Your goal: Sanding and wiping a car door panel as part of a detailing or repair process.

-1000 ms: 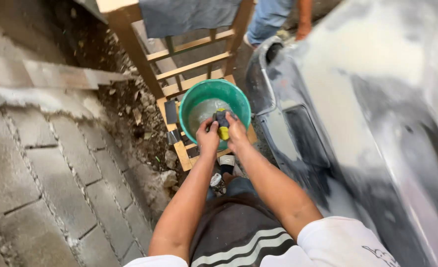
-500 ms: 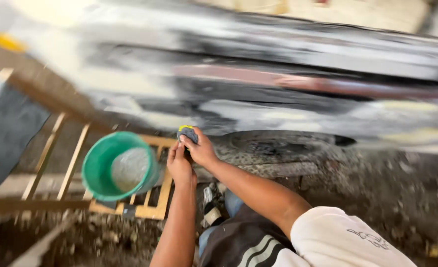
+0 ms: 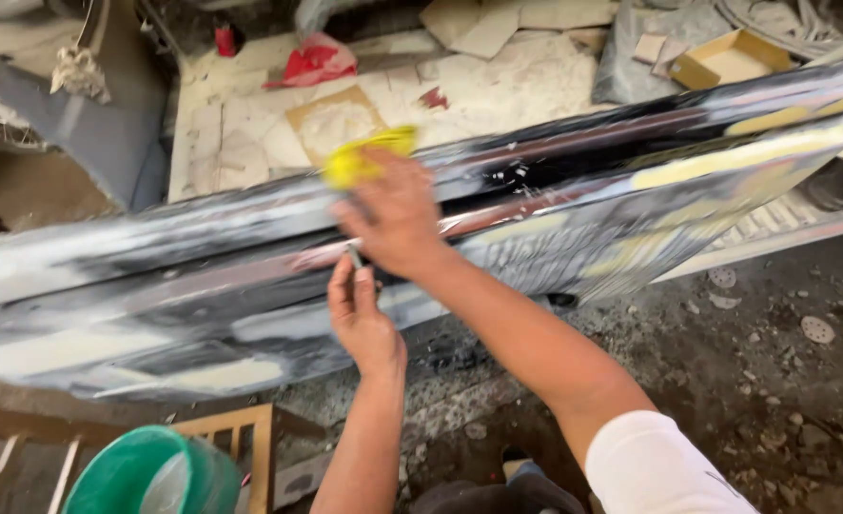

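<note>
A long car body panel [image 3: 193,305], sanded grey, black and white, stretches across the view. My right hand [image 3: 398,217] rests on its upper edge and presses a yellow sponge [image 3: 360,157] against it. Just below, my left hand [image 3: 362,319] pinches a small grey piece [image 3: 353,255], too small to identify, against the panel's face. Both forearms reach up from the bottom of the view. The right one comes out of a white sleeve [image 3: 659,471].
A green bucket [image 3: 150,476] sits on a wooden frame [image 3: 250,433] at the lower left. Beyond the panel lie broken tiles, a red rag [image 3: 312,59] and a yellow box [image 3: 731,57]. Gravelly dirt [image 3: 774,362] covers the ground at right.
My hands left the green bucket and rose to the panel. The right hand carried the yellow sponge up to the panel's top edge, and the view swung up with them.
</note>
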